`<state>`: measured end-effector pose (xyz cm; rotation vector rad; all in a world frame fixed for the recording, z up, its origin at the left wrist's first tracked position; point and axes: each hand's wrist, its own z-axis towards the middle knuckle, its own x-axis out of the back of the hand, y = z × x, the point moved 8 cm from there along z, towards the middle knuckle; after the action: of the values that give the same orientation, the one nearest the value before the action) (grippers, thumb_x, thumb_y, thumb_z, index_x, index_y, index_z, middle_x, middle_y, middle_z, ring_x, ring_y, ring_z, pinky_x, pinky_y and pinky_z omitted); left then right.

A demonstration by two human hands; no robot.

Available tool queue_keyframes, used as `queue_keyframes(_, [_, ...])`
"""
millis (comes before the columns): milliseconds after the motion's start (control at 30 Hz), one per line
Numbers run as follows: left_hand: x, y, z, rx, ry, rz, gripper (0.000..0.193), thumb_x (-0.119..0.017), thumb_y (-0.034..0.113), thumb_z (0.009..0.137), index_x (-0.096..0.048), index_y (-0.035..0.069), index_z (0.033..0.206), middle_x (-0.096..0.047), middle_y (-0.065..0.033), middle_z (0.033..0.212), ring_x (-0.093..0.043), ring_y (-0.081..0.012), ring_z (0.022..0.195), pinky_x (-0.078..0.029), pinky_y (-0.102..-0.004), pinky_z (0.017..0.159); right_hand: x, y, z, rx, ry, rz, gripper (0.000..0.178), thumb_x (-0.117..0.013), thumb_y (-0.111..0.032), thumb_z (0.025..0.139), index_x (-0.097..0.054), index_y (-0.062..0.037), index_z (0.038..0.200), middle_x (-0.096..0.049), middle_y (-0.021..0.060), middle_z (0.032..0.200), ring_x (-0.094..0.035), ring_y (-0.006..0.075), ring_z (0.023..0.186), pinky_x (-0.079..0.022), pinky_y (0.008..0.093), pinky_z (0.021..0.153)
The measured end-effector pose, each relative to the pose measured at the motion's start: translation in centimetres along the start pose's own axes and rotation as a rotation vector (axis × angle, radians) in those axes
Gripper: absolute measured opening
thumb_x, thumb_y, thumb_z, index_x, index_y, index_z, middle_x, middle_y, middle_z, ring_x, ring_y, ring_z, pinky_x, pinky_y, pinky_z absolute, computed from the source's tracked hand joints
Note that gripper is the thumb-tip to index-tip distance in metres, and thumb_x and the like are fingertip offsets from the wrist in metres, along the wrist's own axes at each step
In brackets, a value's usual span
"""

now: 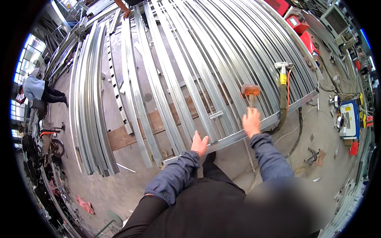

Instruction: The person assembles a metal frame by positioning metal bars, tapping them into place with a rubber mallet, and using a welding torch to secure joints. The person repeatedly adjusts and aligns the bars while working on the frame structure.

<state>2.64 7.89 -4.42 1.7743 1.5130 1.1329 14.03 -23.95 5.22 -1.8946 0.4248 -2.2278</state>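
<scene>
My right hand (251, 122) is closed around the handle of a mallet (251, 90); its orange, barrel-shaped head is over the metal bars. At the near edge of the frame, my left hand (199, 143) is open, thumb apart from the fingers, by the end of a long bar. Both hands are next to the silvery end rail (232, 139), which joins the near ends of many of the parallel metal bars (189, 85). A short metal piece (216, 114) lies across the bars between my hands.
A welding torch (283, 75) with a yellow grip and thick cable rests on the bars at right. Loose profiles (89, 107) are stacked at left. Another person's hand (126, 14) touches the far bar ends; a person (35, 88) bends over at far left. Cables lie on the right floor.
</scene>
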Motion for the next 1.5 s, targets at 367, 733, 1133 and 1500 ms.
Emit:
queue_keyframes(367, [-3.4,-0.6,1.1,0.338,-0.056,-0.344,0.084,-0.052,0.053,0.108,-0.031,-0.008,0.161,-0.043,-0.0256,0.163,-0.049,-0.0360,0.145,-0.041,-0.0436,0.116,-9.4,-13.9,-11.8,0.130,-0.519,0.040,0.098,-0.081,-0.039,0.087,-0.031,0.0073,0.158,-0.060,0.0230,0.132,-0.059,0.0376,0.123,-0.050,0.0459,0.106])
queue_keyframes(733, [-6.0,-2.7,4.9,0.439,-0.149,-0.612,0.089,-0.085,0.050,0.088,-0.048,-0.016,0.135,-0.065,-0.0293,0.128,-0.069,-0.0345,0.115,-0.058,-0.0496,0.095,-10.1,-13.8,-11.1,-0.027,-0.534,0.085,0.086,-0.079,-0.026,0.084,-0.037,0.0057,0.152,-0.065,0.0219,0.123,-0.062,0.0401,0.115,-0.051,0.0495,0.100])
queue_keyframes(1133, [-4.4,-0.3,3.2,0.437,-0.057,-0.587,0.093,-0.090,0.048,0.084,-0.046,-0.013,0.138,-0.063,-0.0255,0.131,-0.064,-0.0327,0.121,-0.055,-0.0473,0.100,-9.6,-14.6,-11.7,-0.091,-0.549,0.170,0.082,-0.081,-0.022,0.083,-0.041,0.0011,0.150,-0.059,0.0220,0.127,-0.056,0.0425,0.121,-0.047,0.0510,0.105])
queue_keyframes(1500, [-3.3,1.6,2.5,0.373,0.000,-0.656,0.066,-0.093,0.028,0.081,-0.058,-0.005,0.126,-0.071,-0.0141,0.110,-0.069,-0.0244,0.097,-0.059,-0.0427,0.083,-6.7,-13.1,-9.9,0.006,-0.685,0.450,0.081,-0.078,-0.027,0.080,-0.046,0.0011,0.149,-0.055,0.0251,0.136,-0.051,0.0445,0.133,-0.042,0.0496,0.116])
